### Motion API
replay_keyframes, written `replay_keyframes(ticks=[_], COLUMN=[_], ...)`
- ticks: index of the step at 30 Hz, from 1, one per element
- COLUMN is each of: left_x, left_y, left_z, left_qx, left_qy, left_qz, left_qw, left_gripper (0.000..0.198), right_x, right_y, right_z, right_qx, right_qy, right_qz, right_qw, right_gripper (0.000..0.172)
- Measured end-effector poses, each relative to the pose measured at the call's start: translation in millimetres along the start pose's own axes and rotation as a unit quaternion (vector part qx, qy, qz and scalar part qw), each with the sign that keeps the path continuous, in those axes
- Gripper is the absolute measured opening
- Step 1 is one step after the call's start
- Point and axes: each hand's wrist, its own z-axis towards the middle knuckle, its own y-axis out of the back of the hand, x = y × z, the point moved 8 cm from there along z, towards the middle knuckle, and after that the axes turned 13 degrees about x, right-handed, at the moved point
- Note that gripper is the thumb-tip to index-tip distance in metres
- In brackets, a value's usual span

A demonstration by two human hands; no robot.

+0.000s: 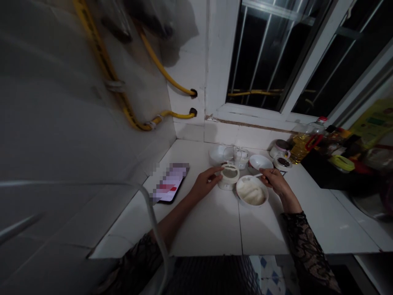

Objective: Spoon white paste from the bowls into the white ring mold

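My left hand is at the left side of a small pale jar, its fingers curled against the rim. The jar has a ring-like light rim with a greyish middle. My right hand grips a white spoon by its handle, and the spoon's head is over or in a white bowl. A soft white mass fills much of that bowl. Just behind it stands a second white bowl with red on its outside.
A lit phone lies on the white tiled counter at left. Along the back are a clear bowl, a small glass jar and a dark-topped jar. An oil bottle stands at right. A pale cable crosses the left foreground.
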Motion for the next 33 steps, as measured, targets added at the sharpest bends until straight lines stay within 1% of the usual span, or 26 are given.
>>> replay_keyframes(ticks=[4, 6, 8, 10, 12, 13, 15, 16, 17, 18, 19, 20, 22, 23, 25, 27, 28, 30, 33], left_x=[0, 1, 0, 0, -1, -1, -1, -1, -1, 0, 0, 1, 1, 2, 2, 2, 3, 2, 1], left_y=[-0.2, 0.3, 0.7, 0.6, 0.5, 0.3, 0.1, 0.1, 0.1, 0.2, 0.2, 0.2, 0.0, -0.1, 0.1, 0.6, 0.7, 0.9, 0.7], left_z=[0, 0, 0, 0, 0, 0, 0, 0, 0, 0, 0, 0, 0, 0, 0, -1, -1, -1, -1], left_qx=[0.002, 0.001, 0.000, 0.002, 0.003, 0.003, 0.003, 0.003, 0.002, 0.001, -0.001, -0.001, 0.000, 0.001, -0.001, -0.003, -0.003, -0.002, 0.001], left_qy=[0.002, 0.004, 0.003, 0.001, -0.002, -0.003, -0.004, -0.004, -0.004, -0.004, -0.005, -0.004, -0.005, -0.006, -0.004, -0.001, 0.001, 0.002, 0.003], left_qz=[0.000, 0.001, -0.002, -0.003, -0.001, 0.001, 0.002, 0.002, 0.002, 0.001, 0.001, -0.001, -0.004, -0.004, -0.002, 0.000, 0.000, 0.002, 0.007], left_qw=[1.000, 1.000, 1.000, 1.000, 1.000, 1.000, 1.000, 1.000, 1.000, 1.000, 1.000, 1.000, 1.000, 1.000, 1.000, 1.000, 1.000, 1.000, 1.000], left_gripper=[0.035, 0.035, 0.035, 0.034, 0.034, 0.034, 0.034, 0.034, 0.034, 0.034, 0.034, 0.034, 0.034, 0.035, 0.035, 0.034, 0.034, 0.034, 0.034], right_x=[7, 13, 21, 32, 47, 53, 60, 61, 61, 62, 64, 67, 70, 69, 63, 52, 47, 37, 28], right_y=[-4, -7, -10, -15, -27, -38, -63, -72, -77, -78, -74, -66, -45, -35, -17, -7, -5, -3, -13], right_z=[4, 4, 2, -6, -15, -18, -21, -21, -22, -23, -24, -27, -31, -32, -30, -27, -25, -23, -20], right_qx=[-0.015, -0.036, -0.077, -0.135, -0.172, -0.169, -0.125, -0.101, -0.088, -0.087, -0.099, -0.117, -0.150, -0.154, -0.123, -0.063, -0.036, 0.006, 0.057], right_qy=[0.008, 0.030, 0.065, 0.112, 0.174, 0.208, 0.259, 0.273, 0.282, 0.286, 0.288, 0.286, 0.268, 0.250, 0.200, 0.151, 0.130, 0.102, 0.088], right_qz=[0.013, 0.004, -0.031, -0.103, -0.220, -0.289, -0.416, -0.460, -0.488, -0.499, -0.496, -0.481, -0.429, -0.400, -0.352, -0.336, -0.340, -0.358, -0.368], right_qw=[1.000, 0.999, 0.994, 0.979, 0.944, 0.919, 0.863, 0.839, 0.822, 0.813, 0.813, 0.820, 0.849, 0.868, 0.906, 0.927, 0.931, 0.928, 0.924], right_gripper=[0.047, 0.048, 0.050, 0.052, 0.051, 0.050, 0.047, 0.045, 0.044, 0.044, 0.043, 0.043, 0.044, 0.045, 0.047, 0.048, 0.048, 0.047, 0.045])
